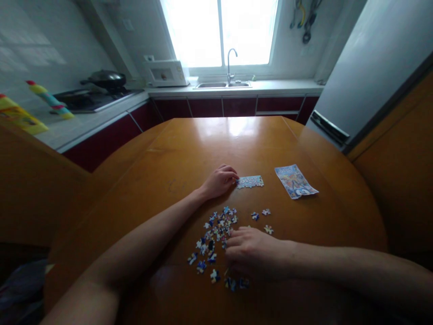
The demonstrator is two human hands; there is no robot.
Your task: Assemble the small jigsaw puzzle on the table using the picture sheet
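Note:
My left hand (221, 180) rests on the table with its fingers bent together at the left end of a joined strip of jigsaw puzzle (251, 181), gripping that end. The strip lies flat and shows a pale blue pattern. Nearer to me, my right hand (255, 250) reaches over the right side of a loose pile of jigsaw pieces (219, 228). Its fingers are loosely curved and slightly apart, and the tips point down among the pieces. The palm hides part of the pile. Several stray pieces, one of them a pale piece (268, 229), lie beyond the right hand.
A creased picture sheet (295, 181) lies right of the strip on the wooden table (216, 144). Behind the table are a sink (211, 85), a microwave (167, 73) and a stove with a lidded pan (107, 79). A fridge (379, 67) stands at the right.

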